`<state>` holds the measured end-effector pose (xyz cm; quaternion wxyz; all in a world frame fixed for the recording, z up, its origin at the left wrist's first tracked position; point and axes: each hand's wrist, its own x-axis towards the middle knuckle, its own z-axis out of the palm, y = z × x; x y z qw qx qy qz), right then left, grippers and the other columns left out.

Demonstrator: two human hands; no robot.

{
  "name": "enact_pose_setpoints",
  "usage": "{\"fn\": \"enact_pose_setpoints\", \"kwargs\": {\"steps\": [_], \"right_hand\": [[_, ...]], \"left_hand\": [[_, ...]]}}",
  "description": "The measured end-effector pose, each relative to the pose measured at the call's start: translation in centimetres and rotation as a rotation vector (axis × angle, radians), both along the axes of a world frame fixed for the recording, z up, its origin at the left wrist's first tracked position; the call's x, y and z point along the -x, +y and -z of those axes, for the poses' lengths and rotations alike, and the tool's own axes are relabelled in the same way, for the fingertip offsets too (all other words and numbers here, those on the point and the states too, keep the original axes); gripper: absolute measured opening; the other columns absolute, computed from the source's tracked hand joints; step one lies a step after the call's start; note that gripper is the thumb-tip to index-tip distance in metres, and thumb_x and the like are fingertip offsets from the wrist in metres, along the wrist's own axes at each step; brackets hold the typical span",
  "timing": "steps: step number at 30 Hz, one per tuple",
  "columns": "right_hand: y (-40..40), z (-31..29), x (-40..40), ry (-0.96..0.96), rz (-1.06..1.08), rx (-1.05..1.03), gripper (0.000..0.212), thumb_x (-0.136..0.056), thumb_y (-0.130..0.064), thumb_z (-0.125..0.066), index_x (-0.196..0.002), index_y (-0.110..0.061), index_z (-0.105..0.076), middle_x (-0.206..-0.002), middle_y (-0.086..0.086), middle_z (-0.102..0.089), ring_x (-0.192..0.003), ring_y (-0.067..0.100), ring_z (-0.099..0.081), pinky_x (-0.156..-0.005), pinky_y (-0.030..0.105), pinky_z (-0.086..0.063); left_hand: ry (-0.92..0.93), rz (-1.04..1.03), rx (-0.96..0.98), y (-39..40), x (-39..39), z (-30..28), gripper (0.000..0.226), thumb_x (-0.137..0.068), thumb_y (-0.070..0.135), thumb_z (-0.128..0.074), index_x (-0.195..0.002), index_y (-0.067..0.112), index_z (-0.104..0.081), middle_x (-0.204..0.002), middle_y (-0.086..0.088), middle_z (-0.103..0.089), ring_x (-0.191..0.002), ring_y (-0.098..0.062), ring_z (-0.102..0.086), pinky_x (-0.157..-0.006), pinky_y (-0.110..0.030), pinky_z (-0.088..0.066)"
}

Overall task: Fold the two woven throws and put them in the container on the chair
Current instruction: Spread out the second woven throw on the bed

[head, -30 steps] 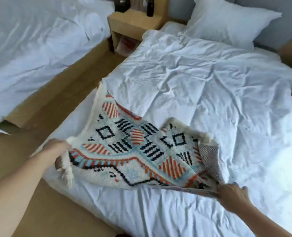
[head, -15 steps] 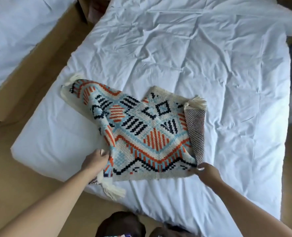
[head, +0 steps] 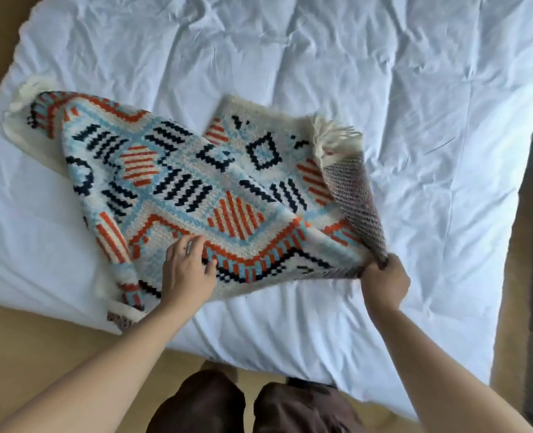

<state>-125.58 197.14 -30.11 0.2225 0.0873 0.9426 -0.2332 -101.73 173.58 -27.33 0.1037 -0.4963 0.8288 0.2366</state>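
Your left hand [head: 187, 270] lies flat with relaxed fingers on the near part of the woven throw [head: 196, 185], pressing it down, while your right hand [head: 383, 281] pinches the throw's near right corner in a closed grip and lifts it off the bed [head: 383, 89]. The throw lies crumpled across the white bedding, its far left corner with a cream tassel near the bed's left edge. On the right its edge curls over, showing the grey underside and a cream tassel [head: 333, 135] at the top.
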Motion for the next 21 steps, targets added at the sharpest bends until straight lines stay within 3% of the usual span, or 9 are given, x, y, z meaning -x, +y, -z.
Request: {"fn": "enact_pose_setpoints", "kwargs": {"steps": [1, 3, 6, 8, 10, 13, 16, 19, 21], "right_hand": [[3.8, 0.1, -1.5, -0.076, 0.047, -0.057, 0.018, -0.082, -0.02, -0.047, -0.082, -0.007, -0.059, -0.073, 0.015, -0.066, -0.069, 0.038, -0.061, -0.065, 0.04, -0.05], [11.0, -0.1, -4.7, -0.488, -0.02, -0.212, 0.027, -0.088, -0.03, -0.054, -0.082, -0.007, -0.065, -0.066, 0.015, -0.071, -0.055, 0.034, -0.068, -0.062, 0.049, -0.062], [15.0, -1.0, -6.0, -0.969, -0.523, -0.354, 0.035, -0.085, -0.05, -0.068, -0.072, -0.017, -0.067, -0.052, -0.002, -0.067, -0.043, 0.008, -0.065, -0.053, 0.026, -0.059], [12.5, -2.2, -3.3, -0.889, -0.669, -0.301, 0.039, -0.087, -0.048, -0.069, -0.065, -0.017, -0.063, -0.051, -0.002, -0.064, -0.042, 0.005, -0.064, -0.044, 0.021, -0.051], [7.3, -3.1, 0.7, -0.589, -0.677, -0.157, 0.045, -0.09, -0.057, -0.065, -0.066, -0.019, -0.061, -0.055, -0.002, -0.063, -0.048, 0.011, -0.064, -0.048, 0.022, -0.05], [-1.8, -3.0, 6.2, -0.126, -0.686, 0.009, 0.053, -0.091, -0.063, -0.058, -0.124, -0.021, -0.061, -0.111, -0.002, -0.071, -0.102, 0.019, -0.068, -0.086, 0.035, -0.055], [-10.5, -1.0, 10.5, -0.036, -0.805, 0.027, 0.084, -0.086, -0.065, -0.063, -0.151, -0.02, -0.034, -0.151, 0.006, -0.048, -0.138, 0.031, -0.042, -0.112, 0.048, -0.037], [-18.3, 1.3, 12.2, -0.105, -0.793, 0.054, 0.099, -0.073, -0.074, -0.069, -0.147, -0.02, -0.029, -0.14, 0.009, -0.053, -0.128, 0.032, -0.05, -0.105, 0.052, -0.045], [-21.1, 2.5, 11.6, -0.164, -0.853, 0.06, 0.079, -0.076, -0.067, -0.072, -0.13, -0.021, -0.038, -0.114, 0.004, -0.062, -0.101, 0.026, -0.063, -0.079, 0.044, -0.056]], "left_hand": [[0.017, 0.004, -0.016, 0.7, 1.7, 0.0, 0.049, -0.095, 0.026, -0.063, -0.141, 0.016, -0.05, -0.147, -0.008, -0.044, -0.135, -0.029, -0.039, -0.107, -0.045, -0.043], [0.033, 0.01, -0.049, 1.7, 4.9, -0.3, 0.048, -0.096, 0.028, -0.06, -0.141, 0.018, -0.049, -0.147, -0.007, -0.042, -0.135, -0.028, -0.038, -0.107, -0.043, -0.042], [0.027, 0.07, -0.037, 1.9, 8.1, -0.4, 0.043, -0.097, 0.029, -0.06, -0.137, 0.016, -0.053, -0.141, -0.005, -0.047, -0.13, -0.026, -0.042, -0.105, -0.042, -0.043], [0.032, 0.14, -0.01, 1.8, 9.9, -0.2, 0.044, -0.097, 0.031, -0.06, -0.138, 0.016, -0.053, -0.141, -0.004, -0.047, -0.13, -0.026, -0.044, -0.104, -0.042, -0.044], [0.009, 0.186, 0.012, 1.6, 11.4, 0.1, 0.047, -0.096, 0.033, -0.059, -0.14, 0.018, -0.052, -0.148, -0.006, -0.044, -0.136, -0.027, -0.04, -0.111, -0.043, -0.04], [-0.058, 0.301, 0.084, 0.8, 13.2, 0.9, 0.055, -0.095, 0.039, -0.058, -0.146, 0.023, -0.047, -0.162, -0.006, -0.029, -0.149, -0.029, -0.024, -0.122, -0.049, -0.024], [-0.133, 0.367, 0.154, -1.2, 14.7, 1.7, 0.062, -0.095, 0.052, -0.049, -0.151, 0.027, -0.039, -0.167, -0.002, -0.016, -0.153, -0.03, -0.013, -0.123, -0.055, -0.016], [-0.237, 0.297, 0.158, -4.0, 16.7, 2.3, 0.072, -0.094, 0.067, -0.037, -0.156, 0.034, -0.024, -0.168, 0.001, -0.005, -0.154, -0.031, -0.005, -0.121, -0.062, -0.009], [-0.301, 0.215, 0.115, -5.6, 17.8, 2.6, 0.079, -0.09, 0.069, -0.046, -0.156, 0.037, -0.017, -0.168, 0.0, -0.002, -0.154, -0.035, -0.006, -0.118, -0.062, -0.01]]}}
